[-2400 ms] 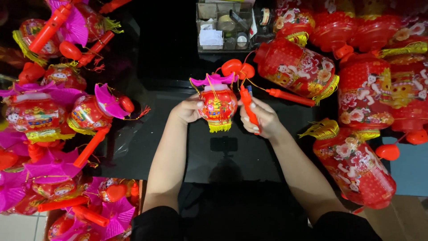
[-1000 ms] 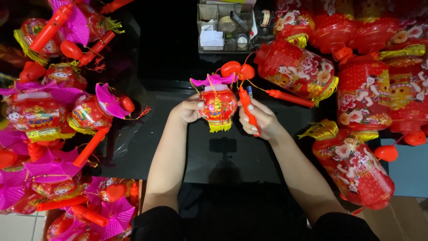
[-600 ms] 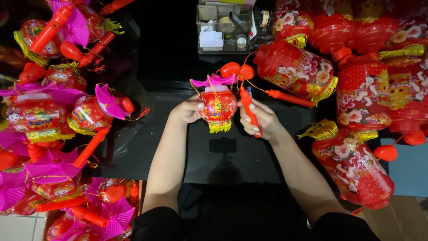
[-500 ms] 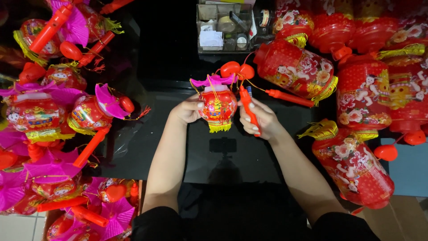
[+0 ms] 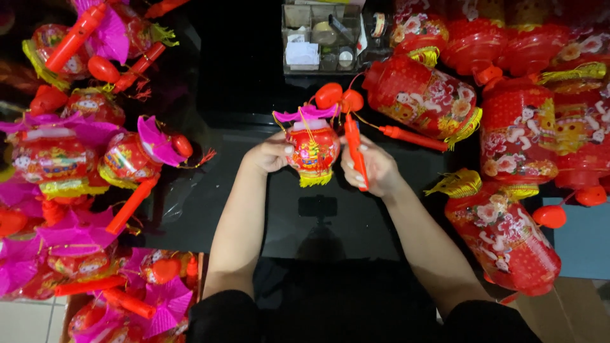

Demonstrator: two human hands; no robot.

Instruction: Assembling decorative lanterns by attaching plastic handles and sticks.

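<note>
My left hand and my right hand hold a small round red lantern between them over a black glossy table. The lantern has a pink scalloped top and a yellow fringe below. My left hand's fingers press its left side. My right hand also grips a red plastic stick handle that stands upright beside the lantern, with a red bulb near its top end.
Piles of small pink-topped lanterns with red stick handles crowd the left side. Large red cylindrical lanterns with yellow fringes fill the right. A clear compartment organiser stands at the table's far edge.
Nothing has visibly moved; both hands stay on the small lantern and the stick in the same place.
</note>
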